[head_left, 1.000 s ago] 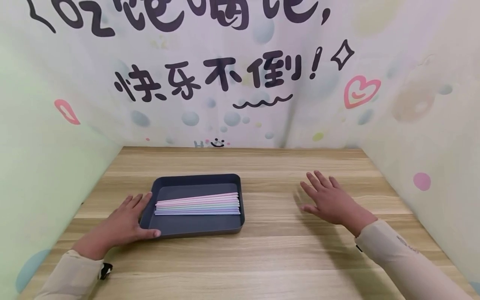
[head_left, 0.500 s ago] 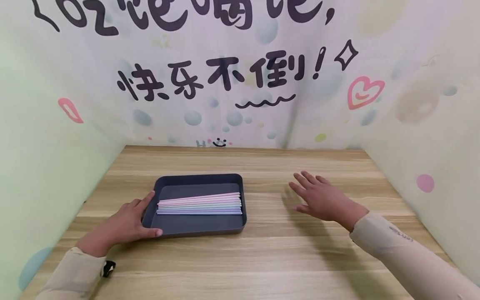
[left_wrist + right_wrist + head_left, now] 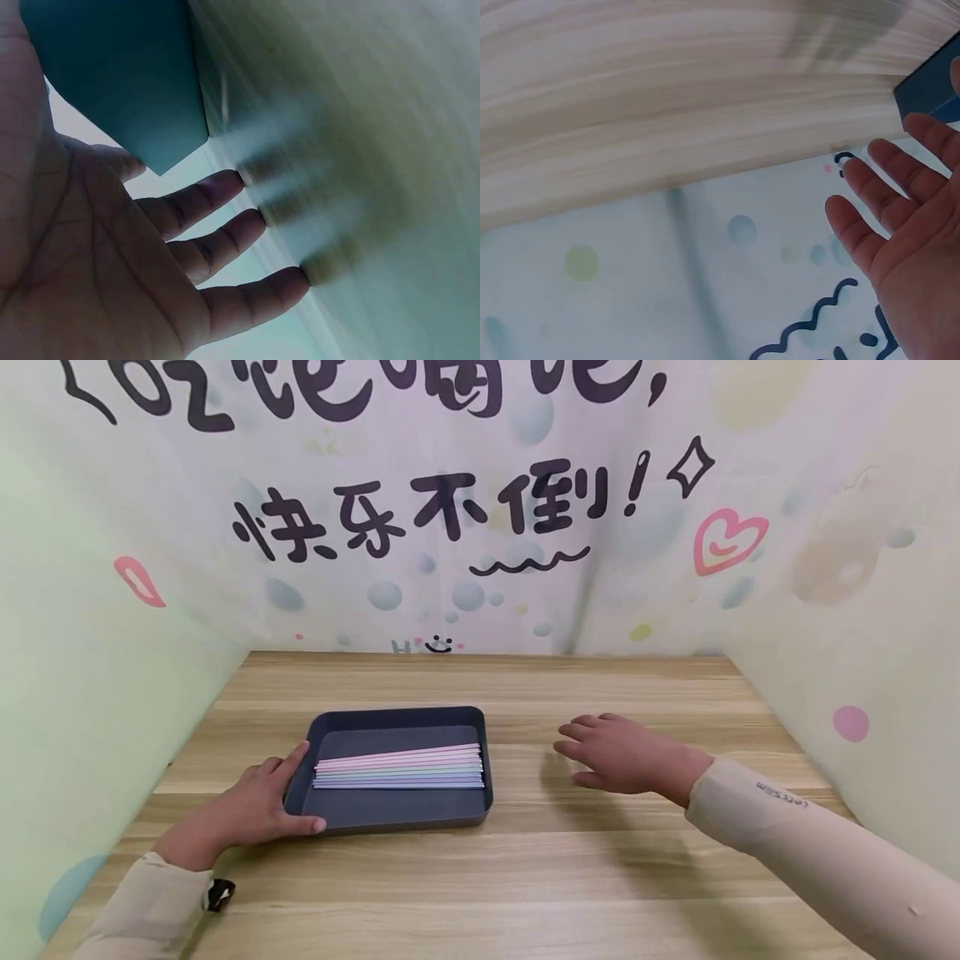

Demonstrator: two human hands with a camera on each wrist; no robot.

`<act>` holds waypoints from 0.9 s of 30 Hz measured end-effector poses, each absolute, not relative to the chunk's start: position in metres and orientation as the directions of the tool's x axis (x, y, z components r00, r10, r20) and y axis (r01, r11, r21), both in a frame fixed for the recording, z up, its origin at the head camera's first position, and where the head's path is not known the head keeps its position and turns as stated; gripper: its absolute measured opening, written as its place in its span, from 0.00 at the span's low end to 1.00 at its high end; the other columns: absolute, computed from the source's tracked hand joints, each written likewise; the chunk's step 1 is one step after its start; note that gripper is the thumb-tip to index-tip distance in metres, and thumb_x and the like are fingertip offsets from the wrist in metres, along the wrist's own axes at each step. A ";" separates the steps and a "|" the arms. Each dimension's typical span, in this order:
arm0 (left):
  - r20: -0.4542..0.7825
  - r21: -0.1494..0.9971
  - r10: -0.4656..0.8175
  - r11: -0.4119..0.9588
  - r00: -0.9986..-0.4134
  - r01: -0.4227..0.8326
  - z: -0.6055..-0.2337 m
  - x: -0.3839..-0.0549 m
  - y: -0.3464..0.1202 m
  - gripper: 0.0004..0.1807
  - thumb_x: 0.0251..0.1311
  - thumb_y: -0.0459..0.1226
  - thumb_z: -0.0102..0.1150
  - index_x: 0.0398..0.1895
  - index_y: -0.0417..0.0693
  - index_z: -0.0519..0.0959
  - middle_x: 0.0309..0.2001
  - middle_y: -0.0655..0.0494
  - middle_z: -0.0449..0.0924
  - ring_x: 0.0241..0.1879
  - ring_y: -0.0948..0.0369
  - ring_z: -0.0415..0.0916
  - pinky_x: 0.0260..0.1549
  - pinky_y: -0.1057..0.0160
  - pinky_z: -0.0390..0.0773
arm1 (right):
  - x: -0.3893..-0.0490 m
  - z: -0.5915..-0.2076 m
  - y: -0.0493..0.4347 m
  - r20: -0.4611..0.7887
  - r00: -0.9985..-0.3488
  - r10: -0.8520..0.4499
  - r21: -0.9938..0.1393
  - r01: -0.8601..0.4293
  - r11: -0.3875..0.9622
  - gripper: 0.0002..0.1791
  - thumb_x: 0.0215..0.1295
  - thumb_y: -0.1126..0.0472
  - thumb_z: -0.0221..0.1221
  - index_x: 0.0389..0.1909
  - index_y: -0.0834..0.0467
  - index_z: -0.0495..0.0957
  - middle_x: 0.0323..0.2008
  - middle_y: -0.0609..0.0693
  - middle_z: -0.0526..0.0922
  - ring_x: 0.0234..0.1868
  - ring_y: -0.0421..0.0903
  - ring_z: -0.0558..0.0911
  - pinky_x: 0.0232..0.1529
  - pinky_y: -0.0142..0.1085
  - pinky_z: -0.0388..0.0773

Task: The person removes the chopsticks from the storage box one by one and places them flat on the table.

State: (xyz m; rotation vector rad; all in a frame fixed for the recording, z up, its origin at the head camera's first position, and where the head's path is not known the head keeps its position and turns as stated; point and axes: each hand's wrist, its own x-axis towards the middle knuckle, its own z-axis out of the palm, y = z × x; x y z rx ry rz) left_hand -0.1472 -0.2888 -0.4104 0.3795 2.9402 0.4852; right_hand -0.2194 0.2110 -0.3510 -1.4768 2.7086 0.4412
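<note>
A dark blue-grey rectangular tray (image 3: 397, 814) sits on the wooden table, left of centre. Inside it lies a row of thin pastel sticks (image 3: 397, 770), pink through green to violet, side by side; they look like drinking straws. My left hand (image 3: 251, 814) is at the tray's left end, thumb along the front-left corner and index finger at the left wall. In the left wrist view, its other fingertips (image 3: 296, 281) reach down to the table beside the tray (image 3: 124, 71). My right hand (image 3: 626, 756) hovers palm down right of the tray, holding nothing, fingers extended in the right wrist view.
The wooden table (image 3: 480, 893) runs back to a white printed backdrop (image 3: 420, 602) with dark lettering. Pale side walls (image 3: 90, 677) close in the left and right. A black band (image 3: 219, 895) shows at the left cuff.
My right hand has moved left toward the tray, and its fingers look less spread. The left hand stays at the tray's left end; tray and sticks have not moved.
</note>
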 end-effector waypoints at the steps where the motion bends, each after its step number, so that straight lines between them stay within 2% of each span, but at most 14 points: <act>1: -0.098 0.334 0.265 0.917 -0.959 0.219 -0.410 -0.147 -0.289 0.68 0.44 0.65 0.71 0.76 0.31 0.48 0.58 0.22 0.64 0.56 0.26 0.64 0.48 0.35 0.71 | -0.220 -0.349 0.207 -0.156 -0.537 -0.829 0.234 -0.835 0.497 0.28 0.69 0.46 0.61 0.63 0.59 0.75 0.61 0.58 0.76 0.61 0.58 0.75 0.57 0.53 0.72; 6: -0.117 0.337 0.256 0.919 -0.960 0.204 -0.410 -0.147 -0.291 0.69 0.44 0.66 0.71 0.76 0.31 0.47 0.59 0.21 0.63 0.57 0.26 0.62 0.49 0.34 0.70 | -0.226 -0.338 0.189 -0.164 -0.473 -0.866 0.244 -0.870 0.429 0.24 0.68 0.47 0.62 0.59 0.56 0.78 0.54 0.53 0.80 0.53 0.53 0.79 0.52 0.50 0.75; 11: -0.124 0.354 0.254 0.914 -0.959 0.196 -0.409 -0.146 -0.291 0.69 0.45 0.66 0.70 0.76 0.32 0.45 0.59 0.21 0.63 0.57 0.25 0.62 0.48 0.34 0.71 | -0.236 -0.328 0.175 -0.193 -0.438 -0.878 0.251 -0.887 0.387 0.20 0.66 0.50 0.64 0.54 0.56 0.80 0.46 0.49 0.83 0.45 0.50 0.81 0.46 0.48 0.77; 21: -0.123 0.358 0.255 0.913 -0.959 0.196 -0.406 -0.147 -0.292 0.70 0.45 0.65 0.71 0.77 0.32 0.44 0.60 0.21 0.62 0.57 0.25 0.61 0.48 0.34 0.70 | -0.248 -0.315 0.137 -0.224 -0.383 -0.896 0.240 -0.913 0.330 0.18 0.66 0.53 0.64 0.53 0.55 0.80 0.44 0.49 0.83 0.43 0.49 0.82 0.46 0.44 0.78; 27: -0.126 0.360 0.266 0.910 -0.956 0.206 -0.408 -0.146 -0.291 0.70 0.44 0.66 0.71 0.76 0.31 0.46 0.60 0.21 0.62 0.57 0.26 0.62 0.50 0.35 0.70 | -0.243 -0.314 0.116 -0.238 -0.338 -0.911 0.289 -0.920 0.266 0.14 0.65 0.54 0.64 0.48 0.54 0.80 0.37 0.48 0.81 0.38 0.49 0.80 0.40 0.43 0.78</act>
